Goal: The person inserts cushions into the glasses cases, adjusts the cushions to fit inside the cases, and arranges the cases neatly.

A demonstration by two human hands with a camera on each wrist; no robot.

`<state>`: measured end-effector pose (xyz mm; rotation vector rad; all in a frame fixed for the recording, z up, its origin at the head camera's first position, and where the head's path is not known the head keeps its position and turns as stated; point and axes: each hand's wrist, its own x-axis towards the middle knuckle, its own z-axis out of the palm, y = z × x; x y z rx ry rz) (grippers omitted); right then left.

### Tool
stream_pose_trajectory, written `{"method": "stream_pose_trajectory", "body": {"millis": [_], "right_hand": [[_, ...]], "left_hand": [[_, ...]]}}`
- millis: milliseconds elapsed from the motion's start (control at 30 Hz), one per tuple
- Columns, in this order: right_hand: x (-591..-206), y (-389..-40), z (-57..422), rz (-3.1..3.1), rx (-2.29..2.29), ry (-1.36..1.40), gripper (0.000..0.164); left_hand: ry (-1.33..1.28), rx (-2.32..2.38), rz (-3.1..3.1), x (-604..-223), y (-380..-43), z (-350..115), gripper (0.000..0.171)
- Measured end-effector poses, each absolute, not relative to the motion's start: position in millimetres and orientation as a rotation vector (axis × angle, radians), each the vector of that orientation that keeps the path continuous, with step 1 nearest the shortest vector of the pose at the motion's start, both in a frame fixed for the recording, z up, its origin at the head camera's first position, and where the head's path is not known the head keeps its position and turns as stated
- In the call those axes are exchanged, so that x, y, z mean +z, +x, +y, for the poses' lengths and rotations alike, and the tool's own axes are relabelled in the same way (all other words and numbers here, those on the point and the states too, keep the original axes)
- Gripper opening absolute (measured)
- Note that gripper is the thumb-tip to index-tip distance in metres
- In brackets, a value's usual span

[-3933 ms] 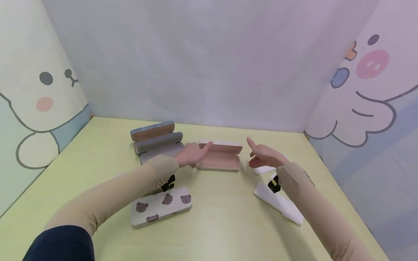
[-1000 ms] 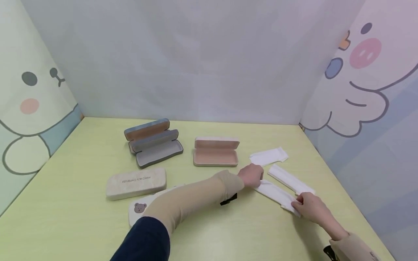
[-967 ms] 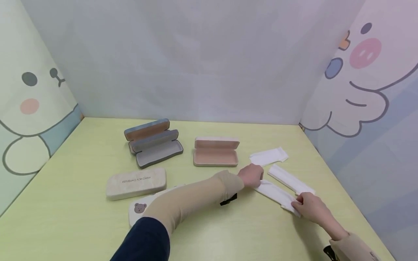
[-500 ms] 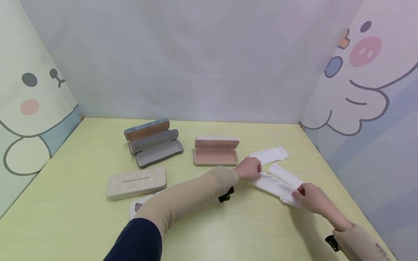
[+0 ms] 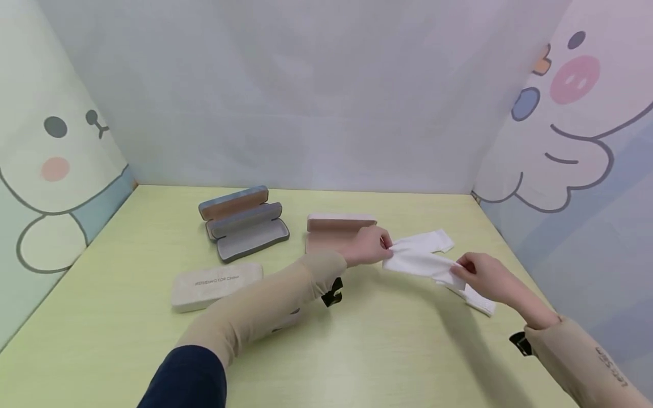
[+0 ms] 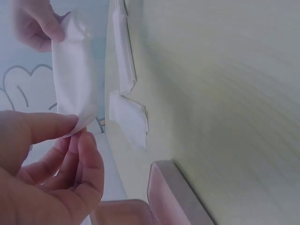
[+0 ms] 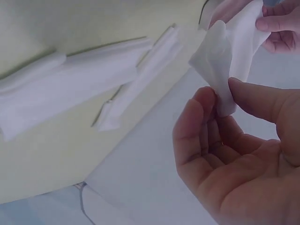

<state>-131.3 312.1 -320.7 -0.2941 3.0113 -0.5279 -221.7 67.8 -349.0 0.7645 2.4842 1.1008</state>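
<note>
A folded white cloth is stretched between my two hands above the table, in front of the open pink glasses case. My left hand pinches its left end between thumb and fingers and covers part of the case. At the other end, my right hand grips the cloth's corner the same way. In the right wrist view, that end of the cloth droops in a loose fold. Two more folded white cloths lie on the table: one behind, one near my right hand.
Two open glasses cases, one grey and one blue behind it, stand at the back left. A closed beige case lies nearer. My left forearm hides most of a patterned white case. A curtain closes off the back.
Both hands have lifted the cloth off the table and carried it up and leftward towards the pink case. The left forearm now covers more of the patterned case.
</note>
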Motion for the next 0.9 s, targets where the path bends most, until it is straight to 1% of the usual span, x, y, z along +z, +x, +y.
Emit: {"method": "stream_pose_trajectory", "body": {"millis": [333,533,900], "right_hand": [[-305.7,-160.0,293.0,3.039,-0.538,-0.423,0.019],[-301.2,-177.5,277.7,3.016,-0.541,-0.462,0.022],[-313.3,-204.7,246.3,2.989,-0.601,-0.536,0.021]], "left_hand": [[0.652,1.211,2.505,-331.6,-231.3,43.3,0.015],[0.593,1.237,2.518,-330.5,-235.9,24.7,0.014],[0.481,1.199,2.659,-333.2,-243.4,-8.3,0.016]]}}
